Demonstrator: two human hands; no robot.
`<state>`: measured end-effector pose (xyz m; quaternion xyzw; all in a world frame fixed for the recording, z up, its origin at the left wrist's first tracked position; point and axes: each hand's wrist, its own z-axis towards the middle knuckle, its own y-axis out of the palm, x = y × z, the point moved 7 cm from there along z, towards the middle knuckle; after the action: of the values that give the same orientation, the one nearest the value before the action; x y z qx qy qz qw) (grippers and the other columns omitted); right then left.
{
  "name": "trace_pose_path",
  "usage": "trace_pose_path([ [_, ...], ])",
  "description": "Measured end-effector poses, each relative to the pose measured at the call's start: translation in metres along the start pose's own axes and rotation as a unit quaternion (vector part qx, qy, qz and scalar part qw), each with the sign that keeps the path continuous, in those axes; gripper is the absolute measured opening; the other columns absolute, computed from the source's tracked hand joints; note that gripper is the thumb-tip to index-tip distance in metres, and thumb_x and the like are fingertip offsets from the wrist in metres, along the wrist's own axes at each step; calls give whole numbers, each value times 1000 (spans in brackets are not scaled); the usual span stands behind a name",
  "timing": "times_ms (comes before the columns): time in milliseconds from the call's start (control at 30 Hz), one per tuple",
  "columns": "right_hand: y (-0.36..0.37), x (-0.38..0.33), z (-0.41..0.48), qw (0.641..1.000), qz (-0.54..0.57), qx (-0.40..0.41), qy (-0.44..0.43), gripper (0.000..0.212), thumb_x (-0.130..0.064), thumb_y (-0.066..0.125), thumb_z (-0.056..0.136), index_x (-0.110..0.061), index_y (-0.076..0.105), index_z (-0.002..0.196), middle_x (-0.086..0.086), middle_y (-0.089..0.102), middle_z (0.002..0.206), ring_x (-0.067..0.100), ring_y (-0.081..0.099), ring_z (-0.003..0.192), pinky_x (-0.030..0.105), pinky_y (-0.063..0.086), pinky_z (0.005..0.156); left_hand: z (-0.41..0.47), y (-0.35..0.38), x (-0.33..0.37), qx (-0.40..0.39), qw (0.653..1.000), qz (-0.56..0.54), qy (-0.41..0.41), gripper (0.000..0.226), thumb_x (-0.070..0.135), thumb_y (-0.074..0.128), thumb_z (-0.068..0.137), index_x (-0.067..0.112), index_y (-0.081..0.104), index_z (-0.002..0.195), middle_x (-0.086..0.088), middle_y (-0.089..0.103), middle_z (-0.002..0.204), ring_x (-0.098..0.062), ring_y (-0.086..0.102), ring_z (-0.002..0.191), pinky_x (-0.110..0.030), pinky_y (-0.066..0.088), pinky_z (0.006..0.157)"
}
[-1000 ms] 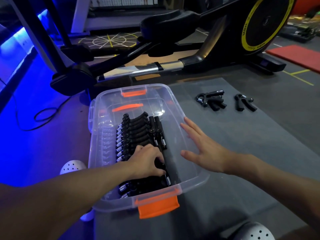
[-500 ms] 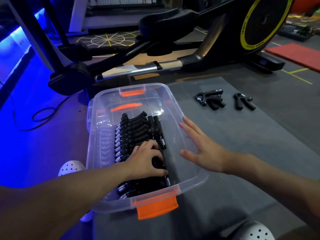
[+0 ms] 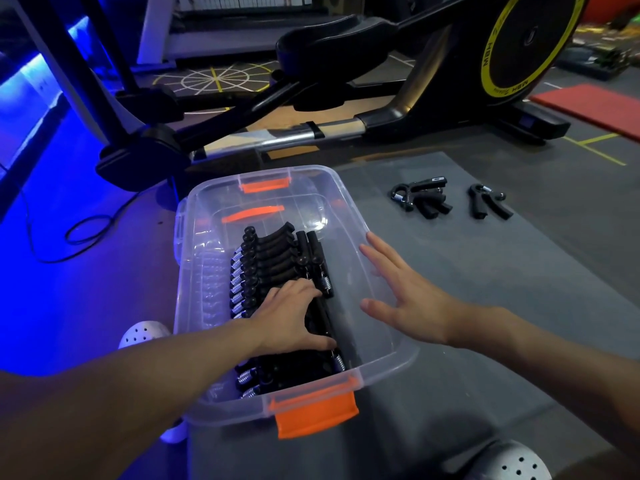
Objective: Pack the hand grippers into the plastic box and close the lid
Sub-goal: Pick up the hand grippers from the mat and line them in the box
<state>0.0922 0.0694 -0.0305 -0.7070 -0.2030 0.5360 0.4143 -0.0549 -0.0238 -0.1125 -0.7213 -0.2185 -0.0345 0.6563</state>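
A clear plastic box (image 3: pixel 381 367) with orange latches sits on a grey mat, open at the top. Several black hand grippers (image 3: pixel 273 258) with steel springs lie in a row inside it. My left hand (image 3: pixel 291 318) is down in the box, fingers pressed on the near grippers and curled around one of them (image 3: pixel 323 313). My right hand (image 3: pixel 405 296) rests flat with spread fingers on the box's right rim. Out on the mat lie a small pile of grippers (image 3: pixel 420 199) and a single gripper (image 3: pixel 486 202).
A black and yellow elliptical trainer (image 3: pixel 398 98) stands just behind the box. A black cable (image 3: pixel 86 230) loops on the blue-lit floor at left. White perforated shoes (image 3: pixel 143 334) show beside and below the box. A red mat (image 3: pixel 595 105) lies far right.
My left hand has slid slightly forward over the grippers in the box, fingers stretching out. My right hand stays on the rim.
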Motion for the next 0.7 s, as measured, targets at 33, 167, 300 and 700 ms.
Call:
trace_pose_path([
  [33,0,0,0,1000,0,-1,1,84,-41,57,92,-30,3,154,-25,-17,156,-7,-2,143,25,17,118,0,1,0,-1,1000,1,1,103,77,65,59,21,39,141,10,34,140,-11,28,133,-33,23,110],
  [167,0,-1,-1,1000,2,-3,0,84,-42,57,92,-30,2,154,-26,-18,156,-8,-2,143,21,15,116,-2,3,-2,2,1000,-10,-7,106,80,61,56,23,36,143,11,30,144,-10,20,137,-34,16,113],
  [300,-1,-2,-1,1000,3,-3,3,83,-40,57,92,-30,3,154,-25,-17,156,-10,-2,141,16,13,111,-3,2,-4,6,1000,7,-11,108,83,59,55,25,35,143,11,32,143,-9,18,138,-37,14,114],
  [700,-2,-2,1,1000,0,13,-11,80,-41,58,91,-28,9,154,-24,-12,157,-5,8,143,20,20,114,13,-46,14,48,997,-54,20,100,79,59,57,28,38,140,10,38,140,-11,23,135,-34,18,111],
])
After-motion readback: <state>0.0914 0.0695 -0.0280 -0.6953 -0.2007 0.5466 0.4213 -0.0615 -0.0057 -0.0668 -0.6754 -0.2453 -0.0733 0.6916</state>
